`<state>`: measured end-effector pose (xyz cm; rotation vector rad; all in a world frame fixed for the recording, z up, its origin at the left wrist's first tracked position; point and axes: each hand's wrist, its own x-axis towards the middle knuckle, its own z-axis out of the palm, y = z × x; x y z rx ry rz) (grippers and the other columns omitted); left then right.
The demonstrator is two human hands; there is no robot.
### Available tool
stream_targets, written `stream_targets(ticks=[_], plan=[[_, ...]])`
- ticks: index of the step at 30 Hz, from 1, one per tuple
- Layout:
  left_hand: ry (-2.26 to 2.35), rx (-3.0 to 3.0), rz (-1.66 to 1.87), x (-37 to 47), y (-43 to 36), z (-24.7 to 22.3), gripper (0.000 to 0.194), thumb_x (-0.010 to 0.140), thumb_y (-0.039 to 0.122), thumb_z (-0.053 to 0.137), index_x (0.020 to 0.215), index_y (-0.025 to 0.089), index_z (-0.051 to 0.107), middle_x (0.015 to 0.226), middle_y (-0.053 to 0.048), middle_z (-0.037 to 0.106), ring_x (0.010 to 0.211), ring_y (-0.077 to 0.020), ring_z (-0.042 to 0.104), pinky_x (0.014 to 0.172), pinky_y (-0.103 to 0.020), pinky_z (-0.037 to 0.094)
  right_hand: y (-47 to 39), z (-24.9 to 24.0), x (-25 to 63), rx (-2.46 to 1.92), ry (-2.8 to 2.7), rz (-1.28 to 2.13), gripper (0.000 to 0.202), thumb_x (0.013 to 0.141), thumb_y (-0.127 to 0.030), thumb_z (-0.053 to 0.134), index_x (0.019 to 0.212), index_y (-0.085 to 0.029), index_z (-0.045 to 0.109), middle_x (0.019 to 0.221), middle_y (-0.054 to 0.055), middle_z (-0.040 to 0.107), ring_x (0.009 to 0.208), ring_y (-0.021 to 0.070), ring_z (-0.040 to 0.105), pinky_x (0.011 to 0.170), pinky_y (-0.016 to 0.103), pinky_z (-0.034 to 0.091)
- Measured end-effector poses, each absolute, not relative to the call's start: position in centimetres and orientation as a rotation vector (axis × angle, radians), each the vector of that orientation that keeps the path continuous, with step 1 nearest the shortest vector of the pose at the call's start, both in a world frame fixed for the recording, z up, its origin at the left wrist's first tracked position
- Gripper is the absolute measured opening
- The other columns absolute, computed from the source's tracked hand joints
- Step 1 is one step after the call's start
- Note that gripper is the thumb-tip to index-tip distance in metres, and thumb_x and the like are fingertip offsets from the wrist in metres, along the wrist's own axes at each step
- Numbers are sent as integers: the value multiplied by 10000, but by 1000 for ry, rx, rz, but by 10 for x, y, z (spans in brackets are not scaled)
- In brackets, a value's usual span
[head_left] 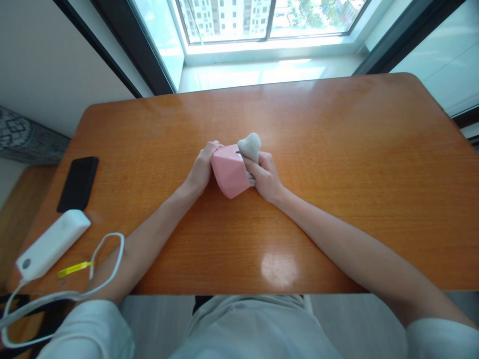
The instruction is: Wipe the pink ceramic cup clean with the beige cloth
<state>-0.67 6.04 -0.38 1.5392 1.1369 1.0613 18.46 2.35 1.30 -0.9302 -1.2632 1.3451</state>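
Above the middle of the wooden table (337, 199), a pink angular object (230, 172) is held between both hands. My left hand (204, 167) grips its left side, the fingers partly hidden behind it. At its right side my right hand (264, 174) is closed on a light grey cloth (250, 147), which bulges out above the thumb. A lower fold of the cloth shows beneath the fingers, against the pink object's right edge.
On the left of the table lie a black phone (78, 184) and a white power strip (54, 244). A white cable (120, 249) with a yellow tag (75, 269) loops over my left forearm. A window (269, 22) is beyond the far edge.
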Motion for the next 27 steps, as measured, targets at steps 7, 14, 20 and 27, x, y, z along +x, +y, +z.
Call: stream_targets(ticks=[7, 14, 20, 27], plan=[[1310, 1564, 1248, -5, 57, -5, 693, 1143, 790, 410, 994, 234, 796, 1016, -63, 863, 930, -236, 766, 816, -373, 589, 28, 12, 184, -922, -1202, 1385, 465, 875, -644, 846, 807, -200, 727, 688, -40, 551, 649, 115, 436, 592, 277, 352], [1328, 1947, 1416, -15, 61, -17, 470, 1199, 641, 462, 1403, 283, 688, 1341, -81, 797, 1035, -208, 757, 970, -398, 626, 27, 11, 182, -940, -1158, 1404, 461, 869, -630, 854, 784, -204, 699, 670, -47, 524, 625, 107, 400, 568, 271, 349], [1023, 2518, 1504, -15, 60, -22, 633, 1174, 618, 558, 1746, 463, 335, 1783, -75, 504, 1619, -300, 574, 1199, -532, 628, 27, 11, 183, -938, -1190, 1376, 445, 909, -605, 823, 740, -226, 663, 652, -44, 504, 615, 117, 388, 564, 282, 336], [855, 2806, 1448, -18, 50, -14, 391, 1149, 474, 618, 1539, 481, 606, 1758, -16, 584, 1669, -316, 558, 1362, -612, 476, 28, 6, 185, -880, -1213, 1347, 428, 958, -582, 798, 757, -231, 657, 653, -43, 503, 620, 123, 400, 565, 278, 342]])
